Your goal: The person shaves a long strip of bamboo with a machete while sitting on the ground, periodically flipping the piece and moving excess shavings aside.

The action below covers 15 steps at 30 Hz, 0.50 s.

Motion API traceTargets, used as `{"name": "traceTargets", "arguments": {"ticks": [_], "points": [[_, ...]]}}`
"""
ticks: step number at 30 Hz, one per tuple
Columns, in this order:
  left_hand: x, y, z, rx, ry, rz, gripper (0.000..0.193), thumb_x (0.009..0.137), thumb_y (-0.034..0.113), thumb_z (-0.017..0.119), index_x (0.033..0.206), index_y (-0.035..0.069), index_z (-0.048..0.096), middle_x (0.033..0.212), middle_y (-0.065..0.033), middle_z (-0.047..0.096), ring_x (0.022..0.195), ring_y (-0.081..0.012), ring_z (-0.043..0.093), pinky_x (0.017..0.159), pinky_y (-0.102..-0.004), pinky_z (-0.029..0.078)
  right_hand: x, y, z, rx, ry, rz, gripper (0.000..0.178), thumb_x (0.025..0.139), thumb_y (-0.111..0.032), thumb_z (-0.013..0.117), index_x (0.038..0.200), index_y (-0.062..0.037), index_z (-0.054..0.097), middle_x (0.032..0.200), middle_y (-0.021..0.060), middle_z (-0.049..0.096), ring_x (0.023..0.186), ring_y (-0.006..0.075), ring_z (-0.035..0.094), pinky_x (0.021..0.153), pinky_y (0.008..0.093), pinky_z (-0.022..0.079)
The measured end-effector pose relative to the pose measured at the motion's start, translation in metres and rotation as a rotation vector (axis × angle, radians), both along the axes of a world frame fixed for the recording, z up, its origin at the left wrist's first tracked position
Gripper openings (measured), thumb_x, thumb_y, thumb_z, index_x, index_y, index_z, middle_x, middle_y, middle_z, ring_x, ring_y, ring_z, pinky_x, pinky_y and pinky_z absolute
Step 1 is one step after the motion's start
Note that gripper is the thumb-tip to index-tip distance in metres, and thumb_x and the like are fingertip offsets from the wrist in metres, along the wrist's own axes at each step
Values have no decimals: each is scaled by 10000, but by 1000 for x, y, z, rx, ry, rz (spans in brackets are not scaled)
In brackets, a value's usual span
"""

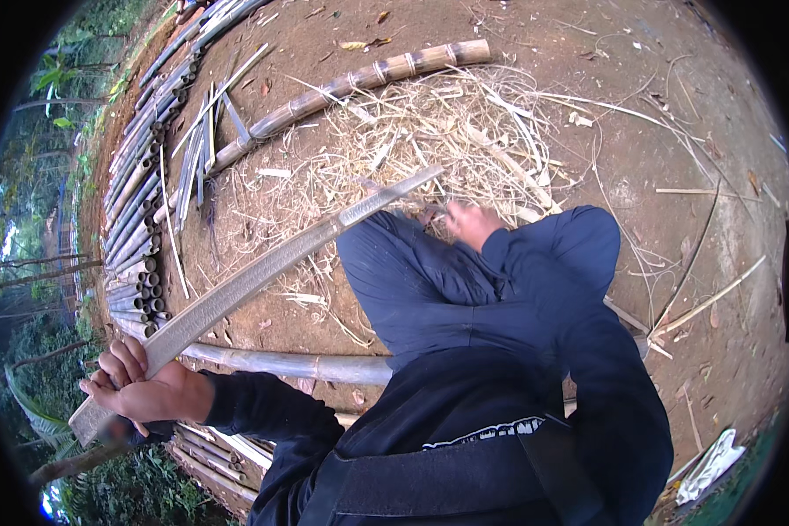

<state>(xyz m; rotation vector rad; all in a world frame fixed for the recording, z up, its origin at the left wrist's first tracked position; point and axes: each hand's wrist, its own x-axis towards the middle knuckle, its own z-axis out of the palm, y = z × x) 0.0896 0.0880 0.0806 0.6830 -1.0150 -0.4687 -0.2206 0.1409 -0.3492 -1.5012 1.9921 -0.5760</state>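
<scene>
A long, flat bamboo slat slants up from the lower left to just above my lap, a node ridge crossing it near the far end. My left hand is closed round its near end, thumb below and fingers over the top. Over my crossed legs, my right hand is curled and slightly blurred, close to the slat's far tip. A small dark shape shows beside its fingers, too smeared to name. Pale bamboo shavings lie heaped on the ground in front of my knees.
A thick bamboo pole lies beyond the shavings, with several split strips across its left end. Stacked bamboo poles line the left side. Another pole runs beside my left hip. Thin strips and a white crumpled sheet lie at right.
</scene>
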Motion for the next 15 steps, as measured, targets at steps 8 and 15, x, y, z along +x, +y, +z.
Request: {"name": "traceTargets", "arguments": {"ticks": [8,15], "points": [[1,3,3,-16,-23,27,389,1033,335,389,700,155,302,531,40,221,441,-78,203,412,-236,162,5,-17,41,8,-5,166,254,961,-253,479,949,-23,584,701,211,649,653,403,654,653,489,547],[-16,-2,0,30,-33,44,388,1044,347,354,714,150,307,534,33,227,440,-78,199,403,-230,170,-41,-13,-40,77,42,7,260,921,-221,519,1014,10,594,806,251,669,765,410,672,725,505,548]]}}
